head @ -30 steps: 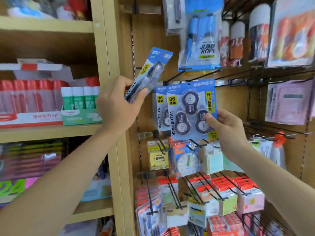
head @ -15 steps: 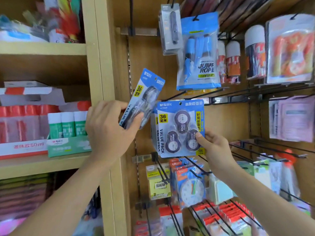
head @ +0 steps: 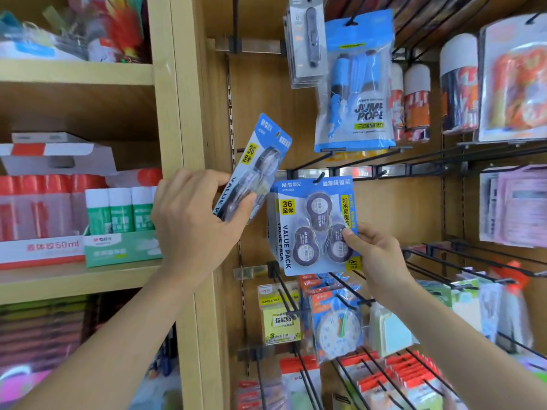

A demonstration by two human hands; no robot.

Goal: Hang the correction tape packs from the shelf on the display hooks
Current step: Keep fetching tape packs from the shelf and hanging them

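Head view: right hand [head: 376, 255] pinches lower right corner of hung pack [head: 316, 226] on hook [head: 320, 176]; left hand [head: 195, 220] grips spare pack [head: 257, 167], tilted. Next, likely: thread it onto hook.

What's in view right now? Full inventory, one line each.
blue card correction tape pack: one, blue, tilted, in hand.
blue hung correction tape packs: at least two, blue, on black wire hook.
clear-and-blue jump rope pouch: one, blue, hooked above.
green glue bottles with white caps: at least three, green, boxed on wooden left shelf.
blue-carded toy clock: one, white face, hooked below.
left grip: one, pinching tilted pack.
right grip: one, pinching front pack's lower right.
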